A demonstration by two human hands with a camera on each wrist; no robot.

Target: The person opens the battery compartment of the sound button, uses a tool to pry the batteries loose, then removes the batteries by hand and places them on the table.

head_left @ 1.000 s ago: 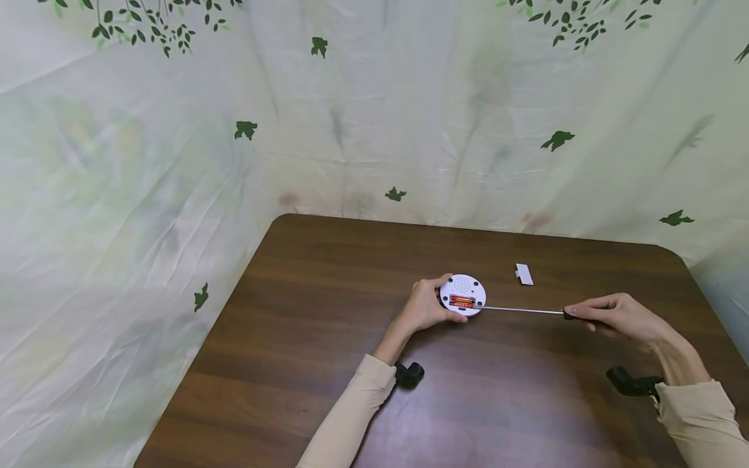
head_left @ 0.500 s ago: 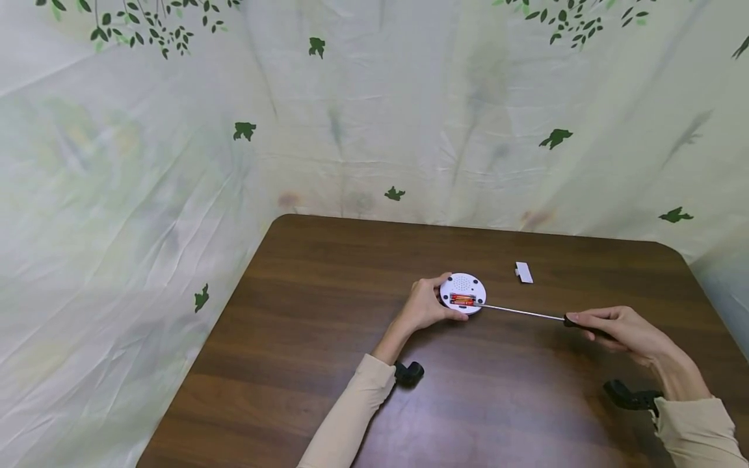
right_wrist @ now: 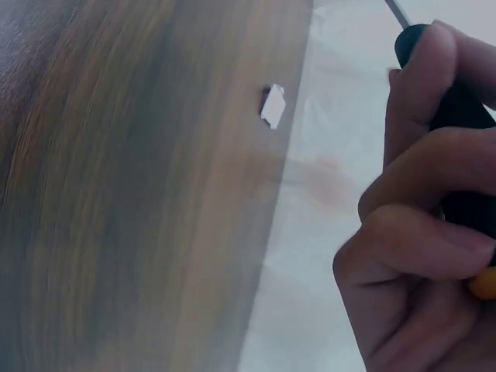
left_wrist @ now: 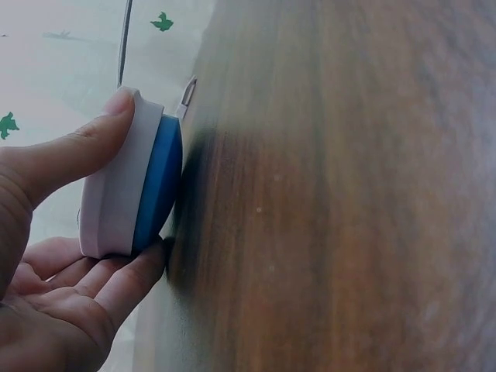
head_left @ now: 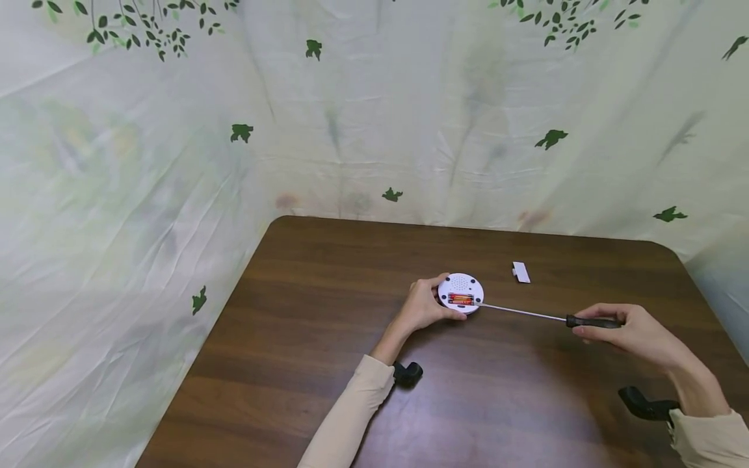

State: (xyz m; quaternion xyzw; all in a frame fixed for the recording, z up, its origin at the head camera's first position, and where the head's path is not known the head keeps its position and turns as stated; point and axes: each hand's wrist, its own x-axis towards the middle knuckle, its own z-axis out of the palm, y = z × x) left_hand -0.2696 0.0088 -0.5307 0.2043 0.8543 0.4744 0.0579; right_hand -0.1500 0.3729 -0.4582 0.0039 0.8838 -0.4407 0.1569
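Note:
A round white device (head_left: 460, 285) lies with its battery side up, and the left wrist view shows its blue lower part (left_wrist: 160, 182). My left hand (head_left: 422, 305) grips its rim between thumb and fingers. Red batteries (head_left: 461, 299) sit in its open compartment. In my right hand (head_left: 634, 331) is a long screwdriver (head_left: 593, 322), held by its black handle. The shaft runs left to the device, and its tip meets the right end of the compartment; whether it touches a battery is too small to tell.
A small white battery cover (head_left: 521, 272) lies on the brown wooden table (head_left: 351, 260), behind and right of the device. A pale curtain (head_left: 363, 117) with printed leaves hangs along the table's back and left edges.
My right hand has shifted slightly right and down and its hold has turned, so more of the screwdriver handle shows. The shaft slants more. My left hand and the device stay put.

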